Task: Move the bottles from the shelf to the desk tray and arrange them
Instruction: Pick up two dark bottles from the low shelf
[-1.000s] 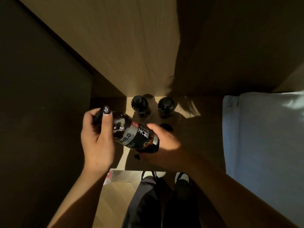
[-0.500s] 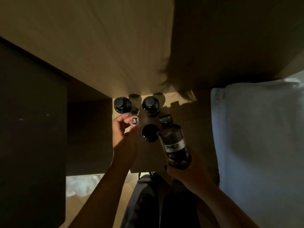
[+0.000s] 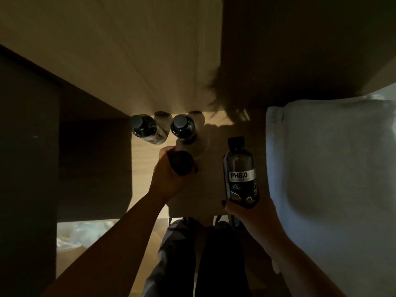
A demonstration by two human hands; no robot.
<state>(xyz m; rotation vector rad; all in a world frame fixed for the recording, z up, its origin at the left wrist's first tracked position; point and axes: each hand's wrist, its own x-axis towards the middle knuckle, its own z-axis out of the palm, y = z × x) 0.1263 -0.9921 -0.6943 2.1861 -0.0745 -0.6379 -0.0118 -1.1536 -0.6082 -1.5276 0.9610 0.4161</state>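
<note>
Pickup step: left hand (image 3: 169, 176) wraps its fingers round a shelf bottle (image 3: 181, 162), right hand (image 3: 246, 207) clamps the labelled bottle (image 3: 240, 168). Next, probably, lift straight, clear of the two behind.

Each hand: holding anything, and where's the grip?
Right hand grips the PH8.0 bottle at its base. Left hand wraps a dark bottle around its upper body.

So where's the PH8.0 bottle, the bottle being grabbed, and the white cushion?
PH8.0 bottle (image 3: 241, 175): head view, on its white label.
Grabbed bottle (image 3: 181, 161): head view, on its dark top.
Cushion (image 3: 334, 163): head view, on its top face.
</note>
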